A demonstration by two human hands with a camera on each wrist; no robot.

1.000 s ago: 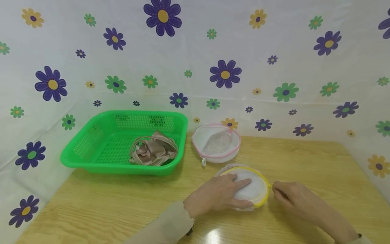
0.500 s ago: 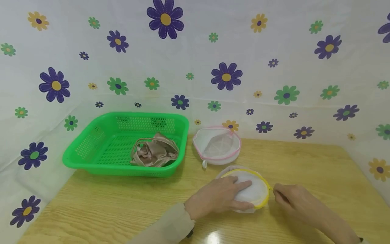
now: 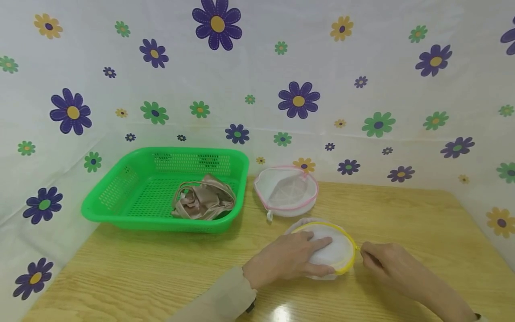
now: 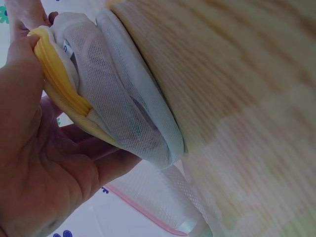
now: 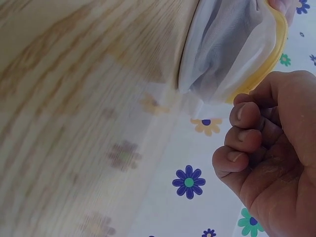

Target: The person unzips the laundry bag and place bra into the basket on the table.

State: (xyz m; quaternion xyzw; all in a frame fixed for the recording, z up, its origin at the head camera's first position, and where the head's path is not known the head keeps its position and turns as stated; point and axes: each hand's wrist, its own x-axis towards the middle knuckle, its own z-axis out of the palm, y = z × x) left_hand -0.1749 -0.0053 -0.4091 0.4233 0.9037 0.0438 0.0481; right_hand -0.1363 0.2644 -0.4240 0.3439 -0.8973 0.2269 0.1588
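Round white mesh laundry bag with yellow zip trim (image 3: pixel 339 251) sits on the pale wood-grain worktop (image 3: pixel 406 214), lower right of centre in the head view. Clock below is centred on it, same view.

Left hand (image 3: pixel 286 260) comes in from eight o'clock, fingers spread over the lid, thumb along the yellow edge. Right hand (image 3: pixel 389 263) is just outside at three to four, thumb and index pinching the small yellow zip pull (image 3: pixel 357 247) at the rim, other fingers curled in.

Step in hand looks like working that zip. Suggest: press the bag flat with the left, clear of the track; draw the pull along the curve, not straight outward, or it may bind. Soft mesh will probably bunch, so tension the edge near the slider (can't tell how far the zip is shut, or what's inside).

Round white mesh bag with pink zip trim (image 3: pixel 295 192), lid partly folded, is near at eleven. Green perforated plastic basket (image 3: pixel 157 219) is farther off between nine and ten, with crumpled brown satin cloth (image 3: pixel 206 201) in it.
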